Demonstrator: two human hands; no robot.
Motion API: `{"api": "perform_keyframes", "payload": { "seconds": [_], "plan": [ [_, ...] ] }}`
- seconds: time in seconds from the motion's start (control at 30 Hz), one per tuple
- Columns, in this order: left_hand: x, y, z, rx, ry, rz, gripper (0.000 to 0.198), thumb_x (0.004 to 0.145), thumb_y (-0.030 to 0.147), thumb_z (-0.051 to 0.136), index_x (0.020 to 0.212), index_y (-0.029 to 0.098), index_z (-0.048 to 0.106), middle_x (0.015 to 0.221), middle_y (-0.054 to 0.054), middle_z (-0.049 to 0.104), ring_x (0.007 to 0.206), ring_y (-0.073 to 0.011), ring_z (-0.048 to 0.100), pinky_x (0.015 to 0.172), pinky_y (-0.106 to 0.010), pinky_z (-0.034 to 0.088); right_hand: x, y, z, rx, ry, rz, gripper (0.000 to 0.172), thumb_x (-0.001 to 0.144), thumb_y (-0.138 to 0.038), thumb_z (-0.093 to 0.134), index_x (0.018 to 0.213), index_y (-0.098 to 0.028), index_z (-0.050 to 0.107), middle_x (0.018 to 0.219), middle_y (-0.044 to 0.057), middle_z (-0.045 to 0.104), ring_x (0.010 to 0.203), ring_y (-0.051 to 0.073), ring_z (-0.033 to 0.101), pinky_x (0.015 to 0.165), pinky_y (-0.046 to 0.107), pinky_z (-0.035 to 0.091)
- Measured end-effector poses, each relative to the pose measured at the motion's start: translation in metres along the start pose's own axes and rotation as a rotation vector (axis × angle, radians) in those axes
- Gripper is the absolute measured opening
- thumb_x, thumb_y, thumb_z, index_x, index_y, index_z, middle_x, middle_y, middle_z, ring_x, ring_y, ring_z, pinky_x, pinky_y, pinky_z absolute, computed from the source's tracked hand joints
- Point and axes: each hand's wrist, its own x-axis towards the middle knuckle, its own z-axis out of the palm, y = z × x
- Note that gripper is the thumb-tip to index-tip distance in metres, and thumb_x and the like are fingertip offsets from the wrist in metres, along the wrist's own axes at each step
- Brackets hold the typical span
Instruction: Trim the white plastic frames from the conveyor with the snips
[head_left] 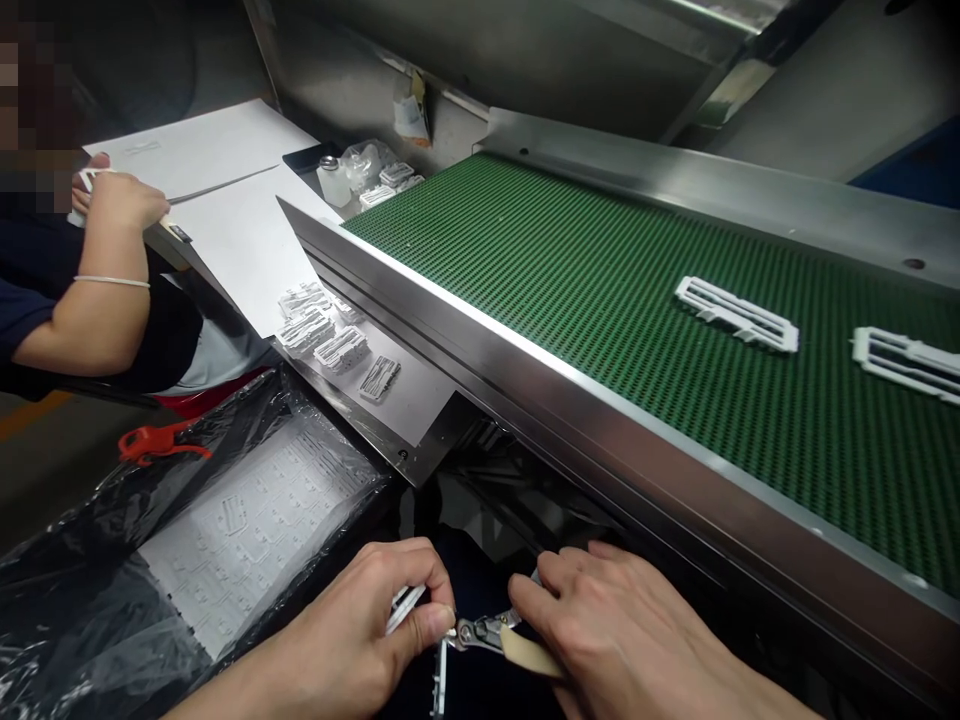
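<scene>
At the bottom of the head view, my left hand (379, 620) is closed on a white slotted plastic part (440, 680), thumb and forefinger pinching it. Much of that part is covered by the fingers. My right hand (607, 615) wraps round a pair of nippers (480, 632) with a cream-coloured handle. The metal jaws point left and meet the white part right beside my left fingertips. Whether the jaws are closed on it, I cannot make out.
A green conveyor belt (540, 270) carries white slotted frames (739, 314). More frames (341, 347) lie on a paper-covered table (247, 240). Left stands a container lined with black plastic (97, 530), near orange scissors (150, 442). A co-worker's hand (124, 200) holds a white part.
</scene>
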Motion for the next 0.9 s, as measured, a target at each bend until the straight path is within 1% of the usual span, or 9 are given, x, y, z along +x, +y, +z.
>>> {"api": "perform_keyframes", "payload": {
  "seconds": [0.1,0.2,0.3,0.4,0.47,0.57,0.67,0.73,0.9],
  "plan": [
    [0.001,-0.004,0.000,-0.083,0.018,-0.062,0.024,0.091,0.038,0.051,0.077,0.019,0.057,0.080,0.000,0.059,0.078,-0.0181,0.053,0.070,-0.028,0.039,0.003,0.003,-0.002,0.142,-0.085,0.117,0.022,0.063,-0.010,0.052,0.080,-0.024,0.058,0.078,0.005,0.062,0.065,0.022,0.059,0.056,0.031,0.038],
    [0.002,-0.006,0.001,-0.174,0.037,-0.116,0.027,0.091,0.042,0.052,0.080,0.018,0.059,0.080,-0.001,0.059,0.078,-0.0184,0.051,0.071,-0.029,0.040,0.006,0.009,0.015,0.491,-0.008,0.271,0.005,0.077,-0.020,0.050,0.074,-0.023,0.051,0.074,0.002,0.060,0.064,0.018,0.055,0.056,0.028,0.036],
    [0.005,-0.007,0.002,-0.297,0.025,-0.128,0.029,0.089,0.044,0.055,0.087,0.016,0.062,0.085,-0.004,0.061,0.081,-0.0192,0.054,0.074,-0.030,0.041,0.020,0.000,0.041,0.934,0.055,0.341,0.011,0.080,-0.031,0.054,0.077,-0.022,0.049,0.071,-0.002,0.056,0.064,0.015,0.050,0.057,0.025,0.037],
    [0.008,-0.010,0.004,-0.478,-0.004,-0.079,0.027,0.089,0.042,0.058,0.090,0.015,0.063,0.090,-0.007,0.066,0.086,-0.0217,0.059,0.079,-0.032,0.044,0.038,-0.017,0.068,1.304,0.068,0.237,0.019,0.070,-0.026,0.063,0.081,-0.019,0.049,0.072,-0.003,0.050,0.064,0.012,0.044,0.057,0.023,0.035],
    [0.009,-0.017,0.006,-0.589,-0.001,-0.059,0.027,0.088,0.040,0.060,0.096,0.015,0.063,0.095,-0.009,0.068,0.091,-0.0238,0.061,0.083,-0.033,0.045,0.048,-0.026,0.083,1.500,0.138,0.153,0.026,0.068,-0.029,0.067,0.080,-0.019,0.046,0.071,-0.004,0.045,0.062,0.010,0.038,0.057,0.023,0.032],
    [0.010,-0.030,0.006,-0.693,0.013,-0.069,0.042,0.083,0.045,0.066,0.115,0.017,0.061,0.103,-0.010,0.067,0.098,-0.0271,0.060,0.086,-0.035,0.044,0.055,-0.030,0.097,1.727,0.272,0.057,0.034,0.072,-0.037,0.070,0.079,-0.020,0.042,0.069,-0.005,0.042,0.060,0.009,0.034,0.056,0.023,0.030],
    [0.012,-0.038,0.006,-0.810,-0.080,-0.028,0.061,0.073,0.049,0.074,0.124,0.018,0.059,0.102,-0.010,0.065,0.100,-0.0299,0.058,0.086,-0.036,0.043,0.058,-0.031,0.103,1.811,0.392,0.015,0.037,0.074,-0.041,0.071,0.078,-0.020,0.041,0.074,-0.002,0.049,0.065,0.011,0.040,0.061,0.024,0.034],
    [0.012,-0.039,0.007,-0.847,-0.114,0.016,0.060,0.072,0.046,0.076,0.122,0.016,0.061,0.104,-0.011,0.064,0.100,-0.0295,0.056,0.088,-0.037,0.041,0.060,-0.035,0.104,1.806,0.431,0.033,0.036,0.074,-0.042,0.071,0.077,-0.019,0.042,0.076,-0.001,0.049,0.067,0.012,0.041,0.064,0.025,0.036],
    [0.010,-0.041,0.011,-1.023,-0.127,-0.042,0.057,0.071,0.040,0.079,0.120,0.016,0.064,0.102,-0.011,0.067,0.100,-0.0267,0.059,0.089,-0.033,0.043,0.055,-0.046,0.100,1.649,0.371,0.201,0.033,0.075,-0.044,0.066,0.076,-0.020,0.044,0.066,-0.004,0.044,0.058,0.011,0.037,0.056,0.025,0.035]
  ]
}}
